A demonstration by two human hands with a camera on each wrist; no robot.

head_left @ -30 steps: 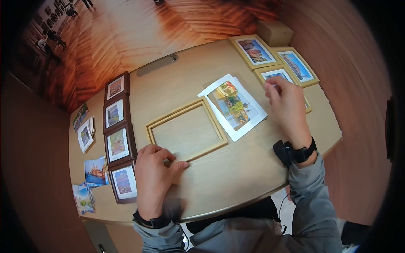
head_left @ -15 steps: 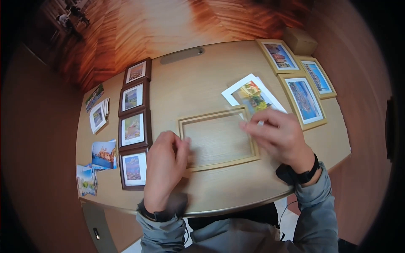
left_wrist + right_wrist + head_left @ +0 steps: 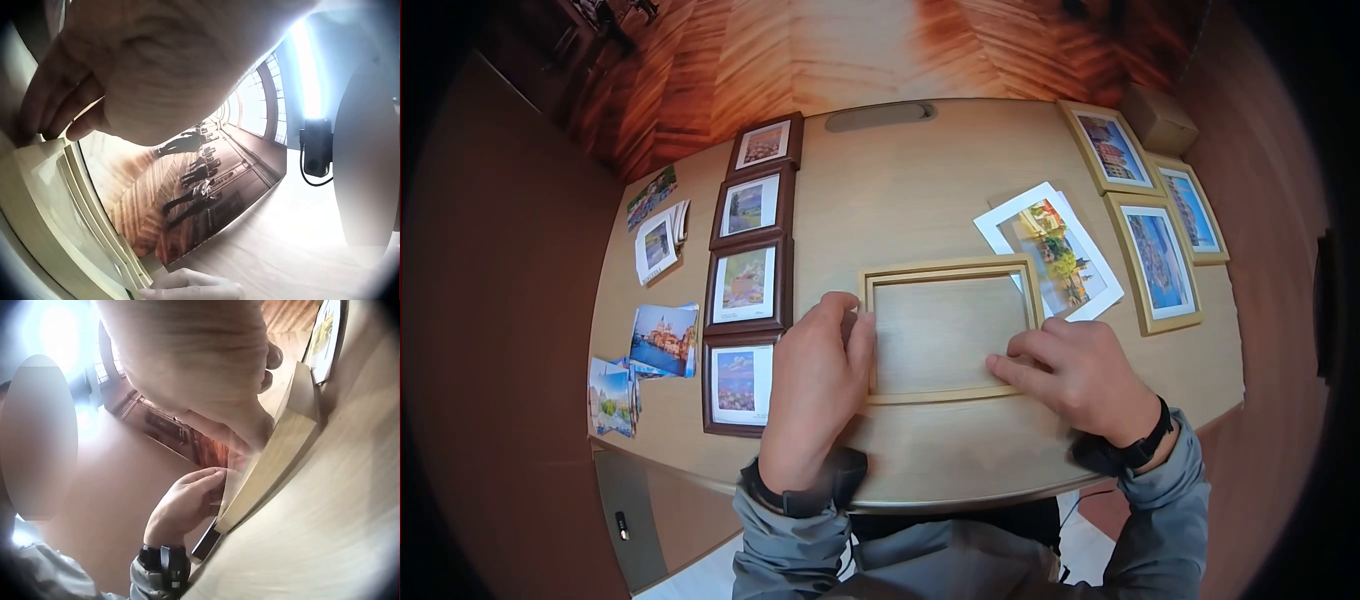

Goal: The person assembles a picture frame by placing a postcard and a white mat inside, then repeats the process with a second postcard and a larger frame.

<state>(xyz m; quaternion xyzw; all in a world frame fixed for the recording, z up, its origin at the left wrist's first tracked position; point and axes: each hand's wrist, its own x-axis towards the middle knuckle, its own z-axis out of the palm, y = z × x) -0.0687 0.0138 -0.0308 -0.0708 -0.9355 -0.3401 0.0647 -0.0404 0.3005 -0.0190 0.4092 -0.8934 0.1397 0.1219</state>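
A gold-coloured wooden picture frame lies flat on the table in front of me, its opening showing the tabletop. At its left rail, my left hand has thumb and fingertips close together. From the right, my right hand reaches over the frame with thumb and index finger over the opening. A see-through sheet shows faintly between the fingertips in the right wrist view, pinched by both hands; most of its outline is hidden. Beside the frame's upper right corner, a white-bordered print lies on another white sheet.
Several dark brown framed pictures form a column at left. Loose photos lie beyond them. Gold framed pictures stand in a group at right, near a brown box. The table's front edge runs close to my body.
My right hand has come from beside the print, left and down over the frame. My left hand has shifted up along the frame's left rail. The head view has turned, shifting everything across it.
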